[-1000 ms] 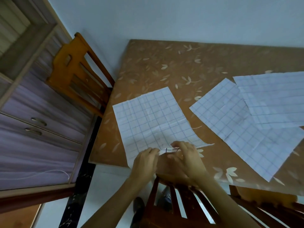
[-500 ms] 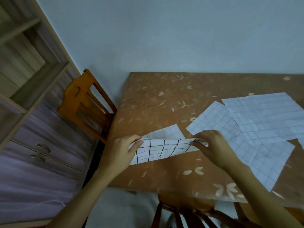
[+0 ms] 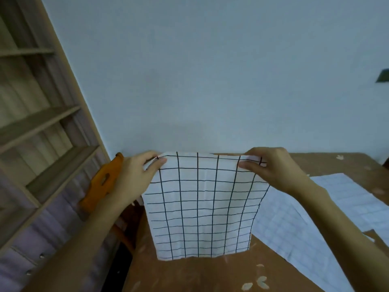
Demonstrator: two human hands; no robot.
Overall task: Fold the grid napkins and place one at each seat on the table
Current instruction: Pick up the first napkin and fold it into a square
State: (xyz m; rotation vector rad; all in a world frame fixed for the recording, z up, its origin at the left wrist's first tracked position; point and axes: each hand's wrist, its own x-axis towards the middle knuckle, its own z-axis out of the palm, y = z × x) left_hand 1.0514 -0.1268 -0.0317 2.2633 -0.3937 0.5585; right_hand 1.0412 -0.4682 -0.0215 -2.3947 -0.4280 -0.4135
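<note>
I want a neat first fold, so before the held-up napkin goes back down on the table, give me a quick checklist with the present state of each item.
1. Left hand pinches the top left corner of the held napkin: ok.
2. Right hand pinches the top right corner: ok.
3. Top edge level and taut between the hands: ok.
4. Cloth hangs flat, no bunching: ok.
5. Bare table below the hanging edge: ok.
6. Clear of the flat napkins on the right: cannot tell, its right edge hides part of the nearest one.

- Three grid napkins: one held up [image 3: 202, 205], two lying flat [image 3: 280, 228] [image 3: 347, 199]
- Two hands [image 3: 134, 175] [image 3: 273, 167]
- One table [image 3: 189, 275]
- One orange chair [image 3: 103, 182]
- One shelf unit [image 3: 37, 131]
</note>
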